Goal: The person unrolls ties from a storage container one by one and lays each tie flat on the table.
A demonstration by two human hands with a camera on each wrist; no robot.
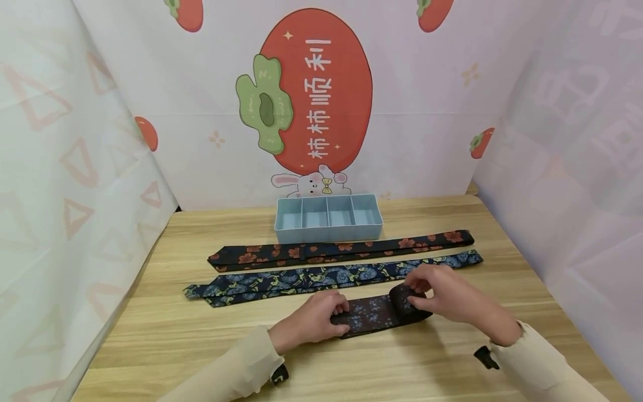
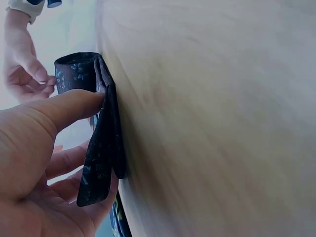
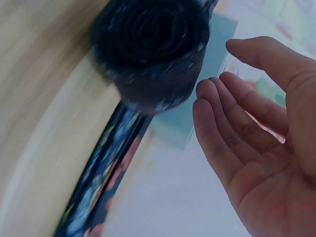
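Note:
A dark necktie with small blue flowers [image 1: 370,314] lies partly rolled up on the table. Its rolled end [image 3: 157,59] forms a thick spiral coil at the right. My left hand [image 1: 312,319] pinches the flat left end, the thumb on one side and fingers on the other; a loose tip [image 2: 96,182] of the tie sticks out there. Beside the coil is my right hand [image 1: 444,293], its fingers loosely bent. In the right wrist view a small gap shows between those fingertips [image 3: 203,91] and the coil.
Behind the rolled tie lies a blue patterned necktie [image 1: 329,277], stretched lengthwise. Farther back is a black necktie with orange flowers [image 1: 346,248]. A light blue box [image 1: 329,234] with several compartments stands at the back, before a printed cloth [image 1: 412,111].

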